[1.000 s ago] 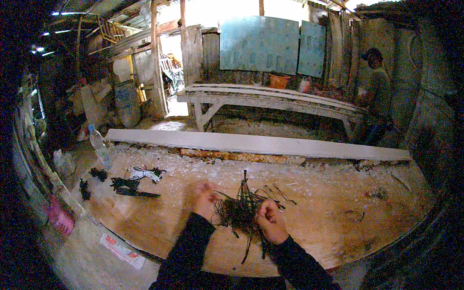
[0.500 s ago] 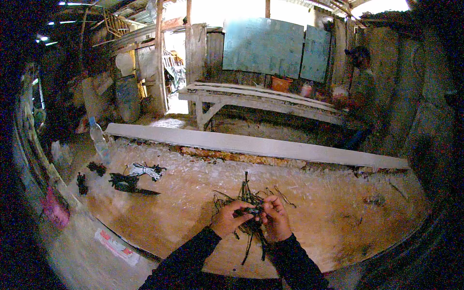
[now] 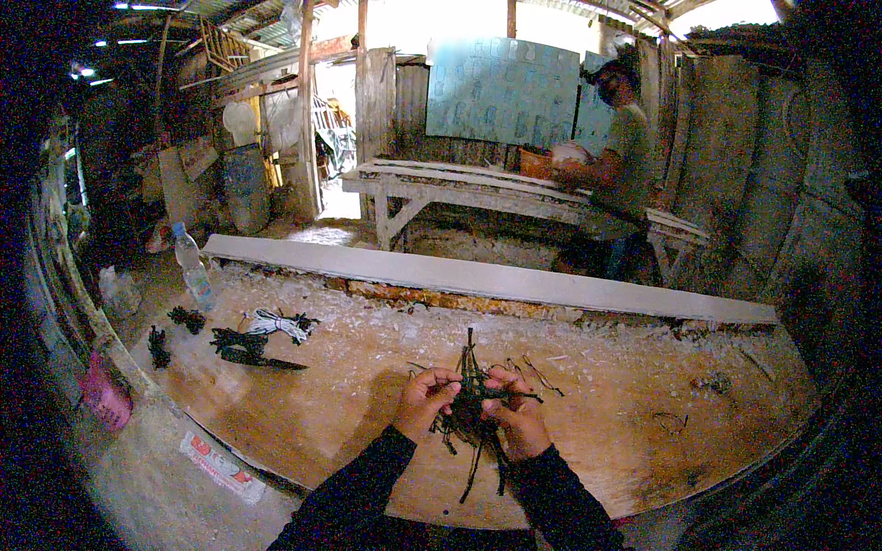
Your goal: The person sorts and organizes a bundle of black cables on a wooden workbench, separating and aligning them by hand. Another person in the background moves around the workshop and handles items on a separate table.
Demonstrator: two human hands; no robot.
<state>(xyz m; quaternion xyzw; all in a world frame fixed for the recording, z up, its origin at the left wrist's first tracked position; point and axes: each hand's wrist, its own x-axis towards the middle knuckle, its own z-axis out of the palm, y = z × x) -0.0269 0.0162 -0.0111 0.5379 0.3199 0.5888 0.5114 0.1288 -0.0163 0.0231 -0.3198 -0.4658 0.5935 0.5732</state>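
Note:
A loose tangle of dark cords (image 3: 470, 430) lies on the wooden table, its ends sticking out in several directions. Just above it, my left hand (image 3: 424, 404) is closed in a pinch, thumb against fingertips, on a dark cord. Beside it my right hand (image 3: 519, 422) is closed round dark cords too, and one short end (image 3: 537, 397) pokes out past its fingers to the right. The fingers partly hide how the cords cross between the hands. A few thin loose strands (image 3: 535, 372) rest on the wood behind my right hand.
To the left lie a black cord bundle (image 3: 237, 342), a dark blade (image 3: 276, 364), a white cord bundle (image 3: 276, 323) and small dark clumps (image 3: 186, 320). A clear bottle (image 3: 191, 266) stands near the pale raised board (image 3: 478, 273) along the far edge. Beyond, a person (image 3: 620, 165) stands at a long bench (image 3: 459, 188).
My hands have drawn slightly apart, and a cord end now shows right of my right hand. Across the room, the person has moved left along the bench, leaning over the orange container.

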